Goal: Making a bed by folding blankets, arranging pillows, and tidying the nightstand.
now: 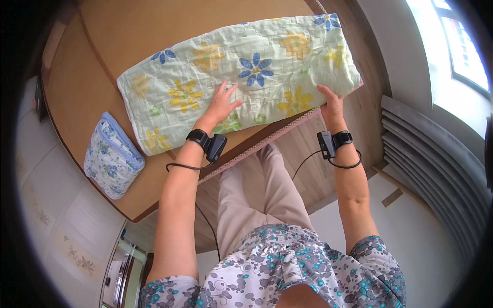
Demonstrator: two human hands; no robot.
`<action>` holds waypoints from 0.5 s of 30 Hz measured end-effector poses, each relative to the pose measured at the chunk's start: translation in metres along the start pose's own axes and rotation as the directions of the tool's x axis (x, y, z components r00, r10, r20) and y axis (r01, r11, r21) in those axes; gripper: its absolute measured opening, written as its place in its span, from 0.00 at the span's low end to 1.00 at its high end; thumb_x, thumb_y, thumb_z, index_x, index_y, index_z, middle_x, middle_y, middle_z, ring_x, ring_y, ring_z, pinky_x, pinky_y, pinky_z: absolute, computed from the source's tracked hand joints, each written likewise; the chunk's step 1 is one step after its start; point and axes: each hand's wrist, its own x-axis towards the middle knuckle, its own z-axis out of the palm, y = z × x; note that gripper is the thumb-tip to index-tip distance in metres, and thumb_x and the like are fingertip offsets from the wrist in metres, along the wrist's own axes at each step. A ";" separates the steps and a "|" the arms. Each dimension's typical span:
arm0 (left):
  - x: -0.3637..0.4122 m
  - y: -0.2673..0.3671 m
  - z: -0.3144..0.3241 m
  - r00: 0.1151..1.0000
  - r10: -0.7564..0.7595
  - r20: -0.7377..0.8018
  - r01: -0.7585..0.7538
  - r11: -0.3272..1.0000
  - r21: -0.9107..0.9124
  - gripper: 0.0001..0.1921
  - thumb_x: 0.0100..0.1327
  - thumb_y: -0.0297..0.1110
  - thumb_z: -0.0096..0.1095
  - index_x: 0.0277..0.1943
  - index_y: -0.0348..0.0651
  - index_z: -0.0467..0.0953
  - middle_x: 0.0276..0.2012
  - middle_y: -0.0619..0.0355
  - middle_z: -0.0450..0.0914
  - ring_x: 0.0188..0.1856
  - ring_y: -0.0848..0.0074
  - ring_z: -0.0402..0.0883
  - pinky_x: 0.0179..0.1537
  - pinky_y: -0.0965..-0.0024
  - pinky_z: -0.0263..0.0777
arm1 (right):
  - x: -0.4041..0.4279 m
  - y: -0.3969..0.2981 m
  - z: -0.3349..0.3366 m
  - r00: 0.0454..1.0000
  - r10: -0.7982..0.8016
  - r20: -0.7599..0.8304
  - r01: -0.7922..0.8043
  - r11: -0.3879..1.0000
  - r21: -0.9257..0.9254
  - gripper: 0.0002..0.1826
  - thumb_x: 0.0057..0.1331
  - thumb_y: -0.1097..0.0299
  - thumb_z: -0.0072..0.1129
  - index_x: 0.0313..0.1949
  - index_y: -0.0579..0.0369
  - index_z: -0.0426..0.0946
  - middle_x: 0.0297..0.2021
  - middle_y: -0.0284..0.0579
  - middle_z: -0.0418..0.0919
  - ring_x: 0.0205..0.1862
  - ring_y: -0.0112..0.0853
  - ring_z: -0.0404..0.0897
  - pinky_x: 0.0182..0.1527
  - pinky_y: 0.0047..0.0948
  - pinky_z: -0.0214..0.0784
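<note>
A pale green quilt [265, 96] with blue and yellow flowers lies folded into a long band across a brown bed surface. My left hand [221, 103] rests on top near its front edge, fingers spread and holding nothing. At the quilt's right front corner is my right hand [332, 104]. Its thumb lies over the fabric while the other fingers are hidden beneath, gripping the edge. A smaller folded quilt [111, 161], white with blue flowers and a blue border, sits to the left, near the bed's edge.
The brown bed surface [127, 27] extends behind the quilt, with a patterned trim [262, 142] along its front edge. Grey curved slats or panels [420, 161] stand at right below a bright window [468, 54]. Black devices with cables are strapped to both wrists.
</note>
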 end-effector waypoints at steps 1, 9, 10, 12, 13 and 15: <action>-0.001 -0.006 -0.004 1.000 -0.009 -0.003 0.009 1.000 0.002 0.34 0.55 0.48 0.61 0.63 0.52 0.59 0.65 0.46 0.52 0.65 0.46 0.49 0.60 0.53 0.55 | -0.003 -0.003 0.017 0.997 -0.057 0.051 0.058 0.998 -0.014 0.26 0.47 0.82 0.61 0.48 0.60 0.68 0.43 0.43 0.73 0.44 0.33 0.73 0.46 0.29 0.67; -0.018 0.012 -0.106 0.980 -0.190 0.062 0.115 0.277 -0.954 0.35 0.65 0.61 0.31 0.62 0.39 0.57 0.60 0.50 0.62 0.60 0.63 0.63 0.55 0.60 0.62 | -0.050 0.007 0.159 0.713 -0.368 0.597 0.644 0.679 -0.351 0.21 0.49 0.78 0.60 0.45 0.61 0.70 0.33 0.39 0.76 0.37 0.29 0.75 0.41 0.30 0.68; -0.030 0.005 -0.119 0.978 -0.206 0.047 0.088 0.196 -0.977 0.36 0.65 0.62 0.29 0.63 0.39 0.56 0.60 0.50 0.62 0.60 0.62 0.64 0.55 0.59 0.62 | -0.065 0.017 0.176 0.657 -0.346 0.670 0.692 0.630 -0.353 0.23 0.47 0.77 0.62 0.46 0.61 0.69 0.38 0.41 0.75 0.42 0.28 0.73 0.48 0.29 0.66; -0.055 -0.020 -0.141 0.924 -0.383 -0.013 0.041 0.133 -0.990 0.35 0.65 0.62 0.25 0.63 0.41 0.56 0.60 0.51 0.62 0.61 0.64 0.62 0.58 0.60 0.59 | -0.084 0.050 0.210 0.375 -0.364 0.852 0.898 0.371 -0.237 0.23 0.40 0.73 0.65 0.40 0.59 0.73 0.61 0.54 0.57 0.62 0.47 0.57 0.65 0.42 0.46; -0.052 -0.004 -0.139 0.963 -0.153 -0.220 -0.130 0.453 -0.882 0.35 0.65 0.62 0.25 0.63 0.42 0.55 0.61 0.54 0.61 0.61 0.67 0.62 0.60 0.63 0.57 | -0.080 0.058 0.206 0.436 -0.159 0.886 0.847 0.406 -0.344 0.21 0.40 0.71 0.66 0.38 0.56 0.75 0.65 0.54 0.50 0.64 0.55 0.51 0.63 0.51 0.46; -0.070 -0.035 -0.155 0.901 -0.432 -0.044 0.109 0.324 -0.940 0.35 0.64 0.64 0.29 0.60 0.43 0.61 0.55 0.58 0.69 0.55 0.69 0.68 0.54 0.65 0.62 | -0.091 0.087 0.215 0.396 -0.016 0.918 0.855 0.371 -0.362 0.20 0.43 0.68 0.64 0.39 0.54 0.74 0.65 0.52 0.49 0.64 0.58 0.48 0.57 0.61 0.49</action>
